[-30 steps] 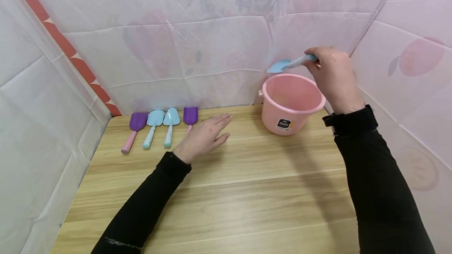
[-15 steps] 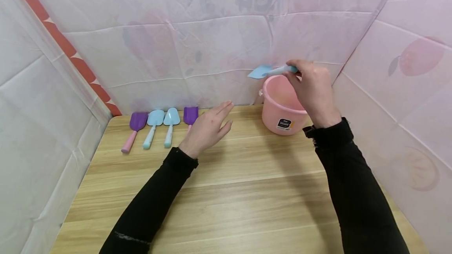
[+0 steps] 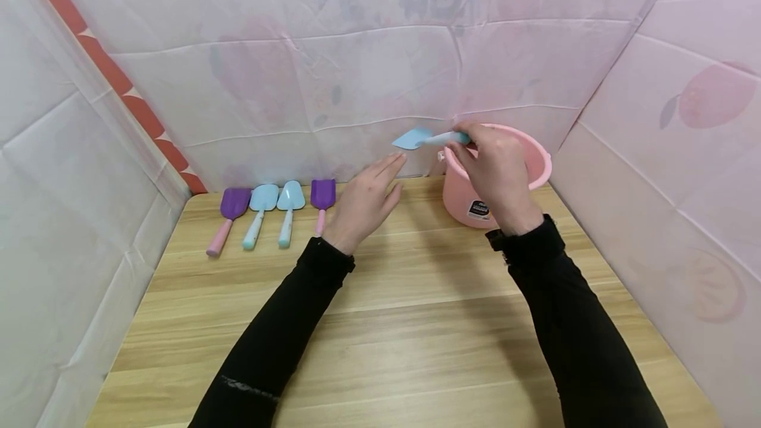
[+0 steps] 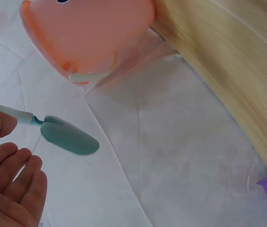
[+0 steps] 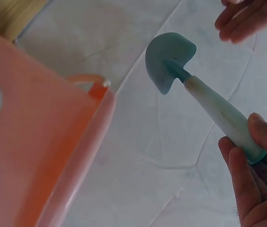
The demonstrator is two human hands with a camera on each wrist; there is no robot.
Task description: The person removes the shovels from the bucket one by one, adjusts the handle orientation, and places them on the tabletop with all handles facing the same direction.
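Now the right hand (image 3: 496, 174) is pinching the handle end of a small blue shovel (image 3: 425, 139) between thumb and fingertips, holding it in the air with its blade pointing left, just left of the pink bucket (image 3: 532, 157) at the far right of the wooden table (image 3: 416, 322). Just below the blade, the left hand (image 3: 362, 203) is hovering with fingers straight and relaxed, holding nothing. Farther left, four more shovels (image 3: 270, 213) are lying in a row along the far edge.
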